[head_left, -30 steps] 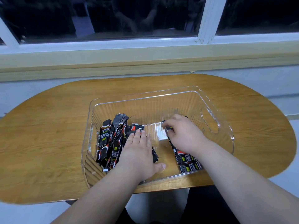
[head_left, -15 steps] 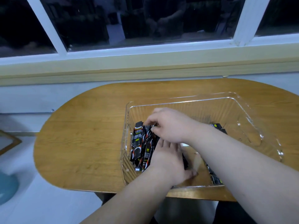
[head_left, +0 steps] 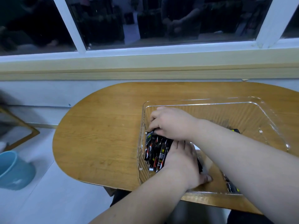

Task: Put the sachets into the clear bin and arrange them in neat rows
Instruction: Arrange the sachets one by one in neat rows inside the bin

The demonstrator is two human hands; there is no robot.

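A clear plastic bin stands on the oval wooden table. A bunch of black sachets with red and white print lies against the bin's left wall. My left hand lies flat on their right side, fingers straight, thumb on the bin floor. My right hand reaches across from the right and pinches the top ends of the sachets with curled fingers. More sachets lie at the bin's right, mostly hidden under my right forearm.
The table stands against a wall under a window. On the floor to the left stand a blue bucket and a wooden frame. Bare tabletop lies left of the bin.
My right hand left the right-hand sachets and crossed to the top of the left bunch. The left hand stayed on that bunch. The view swung left.
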